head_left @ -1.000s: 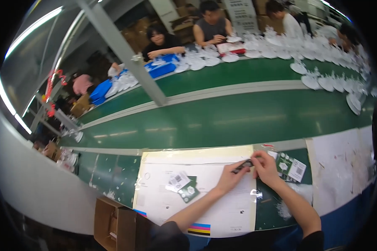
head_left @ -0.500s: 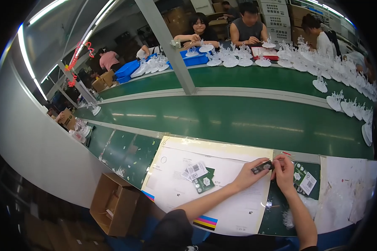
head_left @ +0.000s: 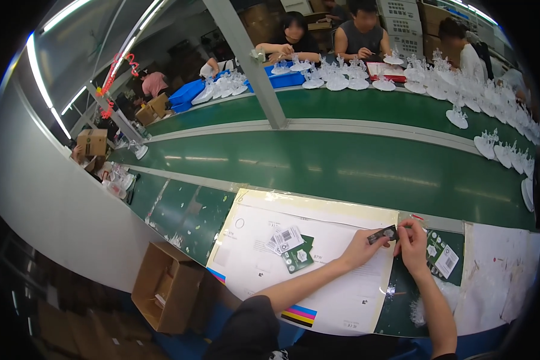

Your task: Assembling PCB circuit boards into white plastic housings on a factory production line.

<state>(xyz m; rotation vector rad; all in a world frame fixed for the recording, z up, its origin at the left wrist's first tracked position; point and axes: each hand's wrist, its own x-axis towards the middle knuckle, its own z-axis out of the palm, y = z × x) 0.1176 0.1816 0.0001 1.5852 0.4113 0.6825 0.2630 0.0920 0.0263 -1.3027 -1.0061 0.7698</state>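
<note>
Near the right edge of the paper sheet, my left hand [head_left: 362, 248] is closed round a small dark card-like piece [head_left: 382, 234] with a pale emblem. My right hand [head_left: 412, 247] is beside its right end, thumb and fingers pinched together. Whatever lies between those fingertips is too small to make out. Left of my hands, green printed cards [head_left: 298, 259] and white barcode labels [head_left: 289, 238] overlap in a loose pile on the large white printed sheet [head_left: 336, 300]. More green cards [head_left: 433, 246], with a white barcode label among them, lie just right of my right hand.
An opened cardboard box [head_left: 162, 288] stands below the bench's left end. Clear plastic wrap [head_left: 447, 294] is near my right forearm. Across the green conveyor [head_left: 354, 162], co-workers sit behind rows of clear figures on white bases [head_left: 357, 83]. A metal post [head_left: 252, 66] rises between.
The view has shifted slightly. My hands keep the same hold near the dark piece, which looks a little more tilted. At far left, a cardboard box has been raised or turned by another person.
</note>
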